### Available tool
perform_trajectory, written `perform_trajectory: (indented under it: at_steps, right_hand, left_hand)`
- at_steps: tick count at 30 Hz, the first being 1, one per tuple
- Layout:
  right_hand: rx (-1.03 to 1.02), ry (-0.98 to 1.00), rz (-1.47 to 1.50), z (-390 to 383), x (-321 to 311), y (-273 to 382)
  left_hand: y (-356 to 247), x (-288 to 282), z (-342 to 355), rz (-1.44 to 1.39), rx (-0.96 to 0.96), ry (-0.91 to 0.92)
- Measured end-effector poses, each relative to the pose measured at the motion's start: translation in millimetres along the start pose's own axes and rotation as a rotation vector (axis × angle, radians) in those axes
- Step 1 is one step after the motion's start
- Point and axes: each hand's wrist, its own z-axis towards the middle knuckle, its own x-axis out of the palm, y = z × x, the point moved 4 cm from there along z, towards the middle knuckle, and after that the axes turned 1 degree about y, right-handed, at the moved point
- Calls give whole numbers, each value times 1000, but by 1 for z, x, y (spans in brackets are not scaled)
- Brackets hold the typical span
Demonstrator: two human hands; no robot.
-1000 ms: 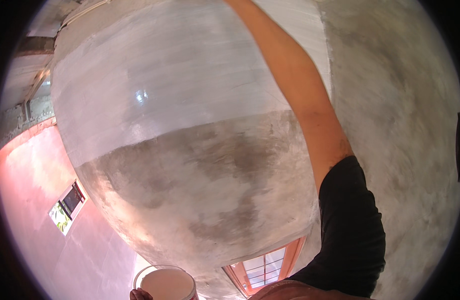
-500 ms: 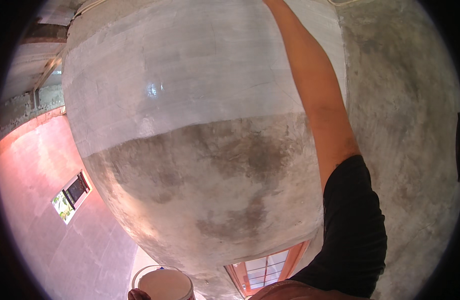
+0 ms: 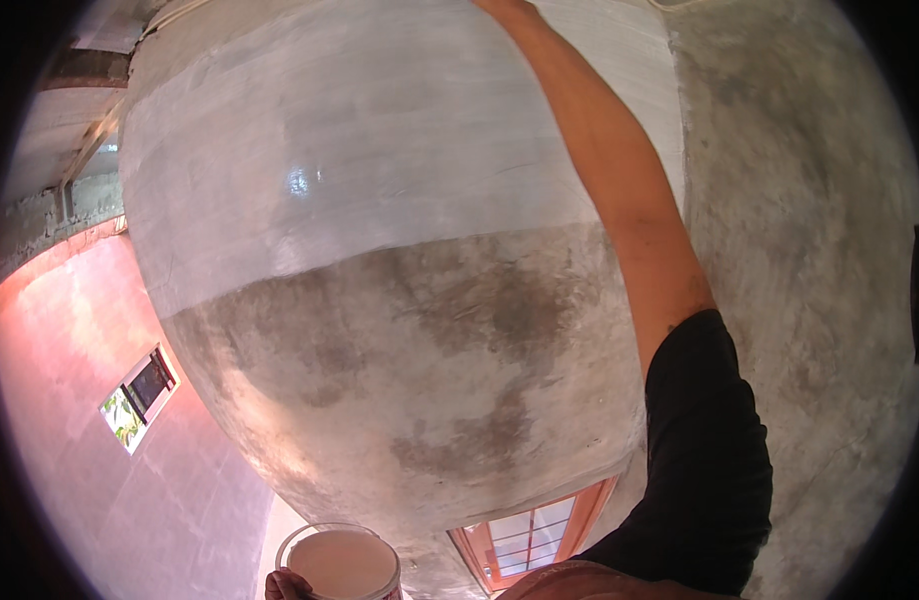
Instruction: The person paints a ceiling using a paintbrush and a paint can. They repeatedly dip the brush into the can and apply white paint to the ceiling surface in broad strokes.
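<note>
Right hand (image 3: 503, 5) farther left than before, round bucket (image 3: 394, 588) creamy beige inside.

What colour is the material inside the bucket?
The material inside the bucket looks pale beige; the head view shows it best.

Person's right forearm (image 3: 599, 130) — swung left across the wall (image 3: 379, 370) since half a second ago, further from the wall's right edge; slightly more wrist (image 3: 506, 8) now shows. Left hand (image 3: 287, 586) and bucket (image 3: 396, 583) — slightly higher in view, bucket rim nearer the orange-framed panes (image 3: 532, 540).
</note>
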Motion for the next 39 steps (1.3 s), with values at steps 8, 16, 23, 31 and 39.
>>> perform_trajectory:
  at_steps: [8,16,23,31,39]
  right_hand:
    - [309,-43,222,6,-9,-18]
    - [221,-234,-399,-2,-74,-152]
    - [213,48,-289,-9,-50,-81]
    - [301,-32,237,3,2,53]
    - [611,69,-41,-16,-55,-108]
  left_hand:
    - [-1,5,5,140,46,-3]
    - [4,-1,4,328,211,40]
    - [0,2,7,293,173,27]
    - [-16,17,20,261,148,32]
    - [-18,29,24,249,131,54]
